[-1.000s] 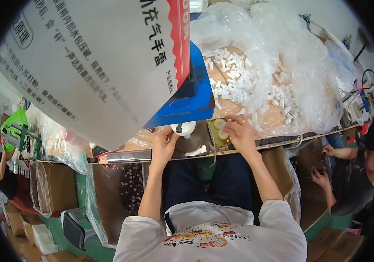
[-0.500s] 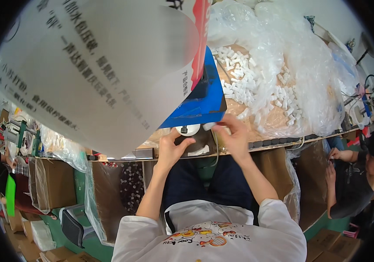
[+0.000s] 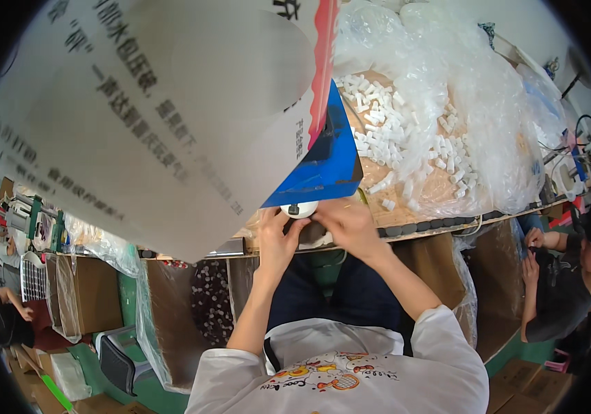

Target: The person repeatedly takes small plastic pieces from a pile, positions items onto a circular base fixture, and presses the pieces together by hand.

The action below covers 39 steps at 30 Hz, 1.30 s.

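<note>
My left hand is curled beside a round white part with a small black piece on it, just below the front edge of a blue machine. Its thumb meets the fingertips of my right hand, which are pinched together at the right side of the white part. What lies between the fingers of either hand is hidden. Under the hands, a whitish piece shows in part on a dark surface.
A large printed white sheet covers the upper left. Many small white plastic pieces lie on the table beside clear plastic bags. Cardboard boxes stand below the table edge. Another person sits at the right.
My right hand has moved left from beside the blue machine, bringing its fingertips to my left hand. The small white piece it held is now out of sight. The view has shifted slightly.
</note>
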{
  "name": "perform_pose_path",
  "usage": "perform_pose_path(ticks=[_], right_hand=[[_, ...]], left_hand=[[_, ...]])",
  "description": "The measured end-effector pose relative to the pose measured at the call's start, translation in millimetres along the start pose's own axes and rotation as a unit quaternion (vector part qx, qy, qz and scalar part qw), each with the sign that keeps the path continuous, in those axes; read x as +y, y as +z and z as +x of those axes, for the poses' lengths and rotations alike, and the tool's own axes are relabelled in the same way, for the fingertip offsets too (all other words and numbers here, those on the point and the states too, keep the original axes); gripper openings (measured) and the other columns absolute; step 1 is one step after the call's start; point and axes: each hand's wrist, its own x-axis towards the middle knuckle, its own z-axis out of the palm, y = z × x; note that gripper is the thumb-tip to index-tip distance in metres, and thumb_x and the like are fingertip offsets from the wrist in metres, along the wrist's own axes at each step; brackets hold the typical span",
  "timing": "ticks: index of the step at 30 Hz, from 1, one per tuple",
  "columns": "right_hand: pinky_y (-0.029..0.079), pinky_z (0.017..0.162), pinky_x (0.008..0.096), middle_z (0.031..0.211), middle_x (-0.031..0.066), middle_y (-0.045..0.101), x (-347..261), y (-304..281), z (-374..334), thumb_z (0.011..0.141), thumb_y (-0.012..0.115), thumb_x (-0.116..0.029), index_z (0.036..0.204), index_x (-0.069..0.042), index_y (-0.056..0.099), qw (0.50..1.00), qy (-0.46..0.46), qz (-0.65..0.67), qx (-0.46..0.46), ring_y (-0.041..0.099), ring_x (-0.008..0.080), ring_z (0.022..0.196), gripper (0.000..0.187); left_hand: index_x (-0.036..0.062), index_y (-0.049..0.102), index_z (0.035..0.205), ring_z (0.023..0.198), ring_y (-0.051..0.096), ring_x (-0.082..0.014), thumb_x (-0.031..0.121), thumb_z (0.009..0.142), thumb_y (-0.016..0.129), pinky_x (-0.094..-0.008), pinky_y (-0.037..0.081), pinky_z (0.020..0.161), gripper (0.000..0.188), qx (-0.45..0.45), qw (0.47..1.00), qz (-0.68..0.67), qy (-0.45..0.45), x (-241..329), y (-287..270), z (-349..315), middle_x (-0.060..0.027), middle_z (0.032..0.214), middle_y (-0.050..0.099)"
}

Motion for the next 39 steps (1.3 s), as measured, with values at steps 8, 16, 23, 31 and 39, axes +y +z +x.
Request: perform_pose_path(ticks=[8, 16, 23, 31, 39], right_hand=[[0.052, 0.066, 0.0369, 0.084, 0.0175, 0.071, 73, -75, -35, 0.085, 0.070, -0.007, 0.095, -0.001, 0.075, 0.931, 0.345, -0.110, -0.039, 0.068, 0.0289, 0.071, 0.012], [0.053, 0.068, 0.0421, 0.084, 0.0188, 0.069, 108, -28, 0, 0.082, 0.071, -0.010, 0.094, -0.002, 0.070, 0.954, 0.269, -0.117, -0.057, 0.068, 0.0336, 0.076, 0.014], [0.051, 0.067, 0.0401, 0.085, 0.0180, 0.065, 87, -21, 10, 0.087, 0.063, -0.004, 0.098, -0.001, 0.065, 0.965, 0.246, -0.077, -0.041, 0.064, 0.0302, 0.074, 0.012], [0.050, 0.073, 0.0373, 0.090, 0.0150, 0.067, 24, -4, 1, 0.087, 0.068, -0.008, 0.094, 0.001, 0.068, 0.947, 0.285, 0.114, -0.096, 0.066, 0.0298, 0.080, 0.011], [0.049, 0.075, 0.0484, 0.087, 0.0218, 0.068, -6, 14, 15, 0.085, 0.067, -0.008, 0.099, -0.001, 0.070, 0.946, 0.255, 0.078, -0.184, 0.064, 0.0421, 0.089, 0.017]], left_hand=[[0.0041, 0.075, 0.106, 0.100, 0.069, -0.0334, 0.018, 0.081, 0.081, -0.0387, 0.052, 0.085, 0.028, -0.142, 0.986, -0.049, -0.067, -16, -14, 19, -0.0142, 0.105, 0.074], [-0.0048, 0.054, 0.138, 0.122, 0.063, -0.0263, 0.009, 0.085, 0.078, -0.0349, 0.046, 0.104, 0.060, 0.033, 0.976, -0.159, -0.144, 4, -12, -14, -0.0199, 0.130, 0.066], [0.0020, 0.069, 0.123, 0.125, 0.059, -0.0331, 0.007, 0.081, 0.079, -0.0409, 0.045, 0.106, 0.043, 0.051, 0.992, -0.042, -0.108, 18, -11, -4, -0.0174, 0.125, 0.068], [0.0026, 0.074, 0.102, 0.081, 0.065, -0.0369, 0.012, 0.075, 0.081, -0.0444, 0.052, 0.077, 0.029, -0.035, 0.995, 0.068, -0.061, 32, -67, -2, -0.0176, 0.087, 0.069], [-0.0020, 0.069, 0.109, 0.083, 0.070, -0.0354, 0.021, 0.090, 0.072, -0.0446, 0.053, 0.076, 0.030, 0.025, 0.952, 0.200, -0.231, -22, -136, 4, -0.0218, 0.087, 0.072]])
